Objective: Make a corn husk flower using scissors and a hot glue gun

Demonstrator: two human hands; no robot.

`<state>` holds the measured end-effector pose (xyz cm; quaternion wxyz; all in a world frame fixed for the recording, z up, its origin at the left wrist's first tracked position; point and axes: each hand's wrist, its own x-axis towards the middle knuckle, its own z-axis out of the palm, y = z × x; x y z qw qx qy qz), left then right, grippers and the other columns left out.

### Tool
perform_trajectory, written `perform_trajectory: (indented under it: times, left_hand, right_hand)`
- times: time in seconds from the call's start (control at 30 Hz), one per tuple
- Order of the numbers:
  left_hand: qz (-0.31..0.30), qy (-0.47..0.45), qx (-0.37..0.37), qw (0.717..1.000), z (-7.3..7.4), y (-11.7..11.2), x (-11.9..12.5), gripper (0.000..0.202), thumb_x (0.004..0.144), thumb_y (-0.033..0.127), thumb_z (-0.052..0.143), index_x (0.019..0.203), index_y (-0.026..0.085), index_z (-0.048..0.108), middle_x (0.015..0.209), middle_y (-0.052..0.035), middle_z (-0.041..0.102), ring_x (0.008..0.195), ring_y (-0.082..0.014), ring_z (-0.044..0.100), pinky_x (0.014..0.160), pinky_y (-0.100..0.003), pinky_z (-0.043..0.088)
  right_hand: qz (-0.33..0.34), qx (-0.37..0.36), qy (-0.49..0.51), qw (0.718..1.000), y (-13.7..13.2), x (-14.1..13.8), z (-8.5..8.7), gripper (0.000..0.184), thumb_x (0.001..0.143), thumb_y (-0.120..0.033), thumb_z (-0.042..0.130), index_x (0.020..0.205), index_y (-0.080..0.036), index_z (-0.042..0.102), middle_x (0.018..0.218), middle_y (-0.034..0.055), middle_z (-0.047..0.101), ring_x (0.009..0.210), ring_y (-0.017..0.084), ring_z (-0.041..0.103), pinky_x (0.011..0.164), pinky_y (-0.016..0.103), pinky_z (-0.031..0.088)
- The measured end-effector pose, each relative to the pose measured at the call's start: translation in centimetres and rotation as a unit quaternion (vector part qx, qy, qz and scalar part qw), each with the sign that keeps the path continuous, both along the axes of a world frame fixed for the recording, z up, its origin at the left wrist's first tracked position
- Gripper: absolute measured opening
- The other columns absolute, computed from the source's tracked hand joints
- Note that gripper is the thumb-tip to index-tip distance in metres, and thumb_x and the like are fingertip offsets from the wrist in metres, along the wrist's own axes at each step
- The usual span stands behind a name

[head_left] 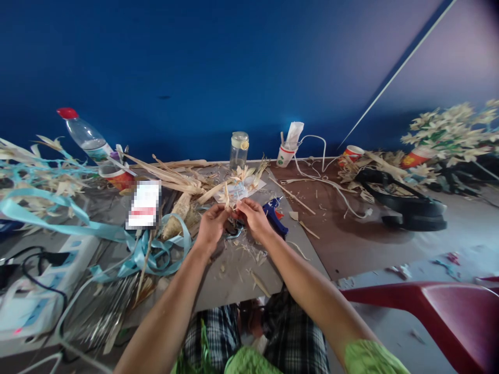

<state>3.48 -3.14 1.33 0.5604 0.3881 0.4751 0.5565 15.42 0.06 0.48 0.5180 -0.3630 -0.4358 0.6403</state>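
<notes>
Above the middle of the table, my left hand point(212, 224) and my right hand point(254, 218) meet at the fingertips. Between them is a pale strip of dried corn husk point(227, 195), pinched by the left fingers and sticking up. The right thumb and fingers close on the same small pale piece; its lower end is hidden. Just beyond lie husk flowers point(244, 175) on a printed paper. A blue glue gun point(276, 215) rests beside my right hand. Under the fingers, partly covered, is a small dark tool, perhaps scissors point(234, 229).
Left are light blue ribbon point(154, 259), a phone point(143, 205), a power strip point(47, 291), a bottle point(86, 135) and husk bundles point(175, 179). Behind stand a clear jar point(238, 150) and a cup point(286, 156). Right are a white cable point(331, 182), a black strapped object point(409, 208) and a red chair point(436, 301).
</notes>
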Motion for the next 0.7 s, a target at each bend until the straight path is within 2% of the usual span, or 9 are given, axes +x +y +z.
perform_trajectory:
  times: [0.1,0.17,0.23,0.33,0.43,0.53,0.6,0.7]
  left_hand:
    - [-0.009,-0.06,-0.021,0.998,-0.1,0.1,-0.1,0.029,0.065,0.038,0.071,0.077,0.016,0.057,0.064,0.0006,0.063,0.046,-0.0066,0.047,0.046,-0.019,0.035]
    - [0.0,-0.058,-0.025,0.998,-0.1,0.2,-0.2,0.031,0.064,0.038,0.071,0.079,0.016,0.056,0.062,0.0016,0.061,0.042,-0.0055,0.042,0.043,-0.019,0.03]
    - [0.028,-0.014,-0.013,0.999,-0.2,0.4,-0.4,0.03,0.066,0.039,0.069,0.08,0.016,0.057,0.057,0.0037,0.057,0.039,-0.0047,0.036,0.041,-0.019,0.026]
    - [0.077,0.126,0.033,0.988,-0.1,0.5,-0.8,0.025,0.071,0.04,0.063,0.077,0.016,0.061,0.052,0.0047,0.052,0.041,-0.0067,0.036,0.043,-0.021,0.026]
    - [0.092,0.267,0.077,0.956,-0.1,0.4,-1.3,0.022,0.075,0.037,0.056,0.071,0.016,0.061,0.055,0.0021,0.055,0.049,-0.0105,0.045,0.049,-0.022,0.032]
    - [0.086,0.375,0.094,0.918,-0.3,0.3,-1.9,0.02,0.078,0.033,0.051,0.073,0.017,0.062,0.059,-0.0001,0.058,0.056,-0.0137,0.051,0.055,-0.023,0.035]
    - [0.072,0.445,0.096,0.887,-0.7,0.4,-2.2,0.02,0.079,0.031,0.049,0.076,0.018,0.064,0.061,-0.0016,0.06,0.058,-0.0155,0.052,0.057,-0.024,0.035]
    - [0.018,0.52,0.113,0.846,-1.5,0.7,-2.7,0.021,0.08,0.028,0.047,0.076,0.019,0.065,0.066,-0.0053,0.063,0.062,-0.018,0.055,0.059,-0.026,0.035]
  right_hand:
    - [-0.007,0.0,-0.003,1.0,0.1,0.0,-0.1,0.034,0.062,-0.047,0.071,0.057,-0.018,0.053,0.052,-0.0036,0.052,0.05,0.009,0.046,0.055,0.023,0.037]
    - [-0.017,0.011,-0.007,1.0,0.3,0.2,-0.2,0.034,0.063,-0.047,0.07,0.056,-0.018,0.053,0.052,-0.0033,0.052,0.049,0.008,0.045,0.053,0.022,0.036]
    - [-0.033,0.023,-0.008,0.999,0.5,0.3,-0.2,0.034,0.064,-0.046,0.069,0.055,-0.018,0.053,0.052,-0.0034,0.051,0.048,0.007,0.043,0.051,0.022,0.034]
    - [-0.058,0.027,-0.01,0.998,0.8,0.7,0.0,0.035,0.063,-0.047,0.069,0.054,-0.018,0.052,0.052,-0.0034,0.051,0.048,0.007,0.042,0.05,0.021,0.034]
    - [-0.071,0.034,-0.021,0.997,1.1,0.9,0.0,0.035,0.062,-0.048,0.069,0.055,-0.018,0.053,0.051,-0.0032,0.051,0.048,0.007,0.042,0.05,0.021,0.034]
    - [-0.077,0.043,-0.022,0.996,1.2,1.1,-0.1,0.034,0.063,-0.046,0.068,0.054,-0.018,0.053,0.051,-0.0032,0.051,0.048,0.007,0.042,0.05,0.021,0.034]
    - [-0.084,0.042,-0.015,0.996,1.4,1.2,-0.1,0.033,0.064,-0.045,0.068,0.054,-0.018,0.053,0.051,-0.0035,0.05,0.047,0.006,0.041,0.049,0.021,0.033]
    - [-0.105,0.038,0.006,0.994,1.5,1.4,0.1,0.032,0.064,-0.043,0.069,0.055,-0.018,0.052,0.05,-0.0042,0.049,0.046,0.006,0.039,0.048,0.021,0.031]
